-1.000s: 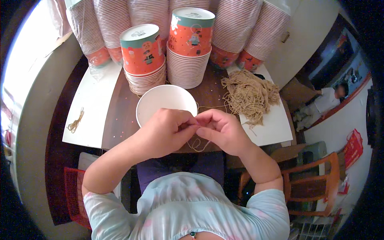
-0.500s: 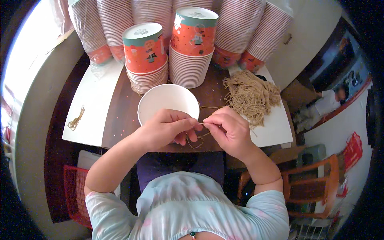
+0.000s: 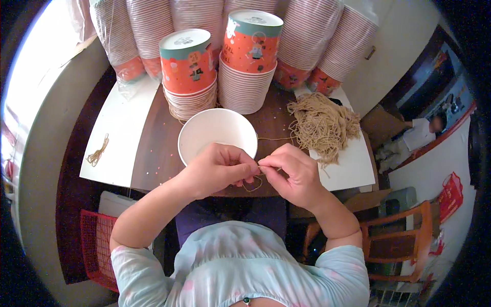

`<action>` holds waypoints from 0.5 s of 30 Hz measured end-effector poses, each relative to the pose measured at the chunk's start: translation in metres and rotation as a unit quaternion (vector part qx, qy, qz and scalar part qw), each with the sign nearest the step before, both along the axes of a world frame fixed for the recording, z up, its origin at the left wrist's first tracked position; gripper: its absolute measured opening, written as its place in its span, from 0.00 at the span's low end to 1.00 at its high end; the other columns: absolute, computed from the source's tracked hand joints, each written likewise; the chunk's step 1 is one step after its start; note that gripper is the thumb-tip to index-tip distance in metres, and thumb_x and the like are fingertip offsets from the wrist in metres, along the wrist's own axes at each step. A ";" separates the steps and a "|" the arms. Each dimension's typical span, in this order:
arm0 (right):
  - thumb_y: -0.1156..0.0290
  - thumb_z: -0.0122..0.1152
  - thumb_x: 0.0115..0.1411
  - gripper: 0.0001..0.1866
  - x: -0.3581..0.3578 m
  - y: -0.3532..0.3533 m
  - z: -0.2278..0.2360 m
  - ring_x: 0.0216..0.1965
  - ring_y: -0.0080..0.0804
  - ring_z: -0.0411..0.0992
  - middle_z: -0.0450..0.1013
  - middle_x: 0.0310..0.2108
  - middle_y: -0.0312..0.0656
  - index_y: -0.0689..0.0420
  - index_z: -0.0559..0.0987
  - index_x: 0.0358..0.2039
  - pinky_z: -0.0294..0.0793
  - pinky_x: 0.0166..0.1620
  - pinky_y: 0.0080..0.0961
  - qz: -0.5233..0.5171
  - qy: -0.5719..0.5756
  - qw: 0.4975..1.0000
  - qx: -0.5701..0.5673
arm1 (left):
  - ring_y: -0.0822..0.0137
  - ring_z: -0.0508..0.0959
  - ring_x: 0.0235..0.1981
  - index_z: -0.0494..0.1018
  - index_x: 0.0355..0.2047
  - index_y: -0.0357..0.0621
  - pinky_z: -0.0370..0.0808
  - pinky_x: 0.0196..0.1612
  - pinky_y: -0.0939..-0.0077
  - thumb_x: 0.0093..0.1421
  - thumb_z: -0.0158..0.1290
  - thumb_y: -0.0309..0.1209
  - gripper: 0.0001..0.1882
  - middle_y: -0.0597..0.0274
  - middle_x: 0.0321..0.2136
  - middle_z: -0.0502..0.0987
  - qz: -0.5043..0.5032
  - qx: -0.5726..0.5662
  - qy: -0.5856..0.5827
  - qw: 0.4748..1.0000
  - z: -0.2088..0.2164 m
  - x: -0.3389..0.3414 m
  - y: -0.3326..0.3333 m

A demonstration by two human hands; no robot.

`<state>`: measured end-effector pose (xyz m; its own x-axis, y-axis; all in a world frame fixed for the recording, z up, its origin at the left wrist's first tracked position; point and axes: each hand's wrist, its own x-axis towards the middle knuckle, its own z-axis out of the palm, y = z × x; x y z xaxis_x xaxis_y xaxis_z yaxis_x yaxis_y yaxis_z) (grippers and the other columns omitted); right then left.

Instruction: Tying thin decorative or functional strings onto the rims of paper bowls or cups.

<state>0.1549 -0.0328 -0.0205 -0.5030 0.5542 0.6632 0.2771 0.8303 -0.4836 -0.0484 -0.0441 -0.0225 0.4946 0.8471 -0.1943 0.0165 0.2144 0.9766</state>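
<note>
Both hands meet just in front of a white paper bucket (image 3: 199, 130), whose open mouth faces me. My left hand (image 3: 220, 169) pinches a thin tan string (image 3: 261, 184) between thumb and forefinger, its other fingers curled under. Fingertip to fingertip with it, my right hand (image 3: 292, 173) pinches the same string. A small loop of it hangs below the left fingers. More string crosses the table from beside the bucket to a tangled heap of tan string (image 3: 327, 125) on the right. What lies exactly between the fingertips is too small to make out.
Behind the bucket stand two upside-down stacks of orange-and-green paper buckets, a shorter one (image 3: 189, 69) wound with string and a taller one (image 3: 250, 46). Plastic-wrapped stacks (image 3: 307, 38) line the back. A small string bundle (image 3: 98, 150) lies left. A wooden chair (image 3: 399, 240) stands right.
My hands have come closer together, so less string shows between the fingertips. The left fingers have curled in more. The whole view has shifted slightly.
</note>
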 end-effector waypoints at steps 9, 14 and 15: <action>0.80 0.63 0.46 0.08 0.000 -0.012 0.000 0.23 0.40 0.70 0.68 0.22 0.43 0.59 0.73 0.27 0.70 0.25 0.31 0.023 -0.057 0.997 -0.038 | 0.59 0.75 0.24 0.76 0.27 0.39 0.72 0.27 0.74 0.45 0.58 0.21 0.06 0.55 0.24 0.74 0.124 0.479 0.169 0.852 -0.011 0.012 -0.035; 0.80 0.63 0.45 0.08 -0.002 -0.023 0.005 0.23 0.41 0.70 0.68 0.22 0.43 0.58 0.73 0.27 0.70 0.26 0.32 0.040 -0.093 0.993 -0.063 | 0.65 0.71 0.23 0.75 0.28 0.38 0.68 0.29 0.71 0.40 0.59 0.22 0.11 0.61 0.26 0.73 0.172 0.641 0.290 0.690 -0.024 0.015 -0.058; 0.80 0.63 0.45 0.08 -0.004 -0.024 0.005 0.23 0.41 0.70 0.68 0.22 0.43 0.58 0.73 0.27 0.70 0.26 0.32 0.046 -0.091 0.993 -0.065 | 0.66 0.70 0.23 0.75 0.29 0.38 0.67 0.29 0.71 0.40 0.59 0.23 0.12 0.62 0.27 0.72 0.173 0.680 0.304 0.644 -0.026 0.013 -0.061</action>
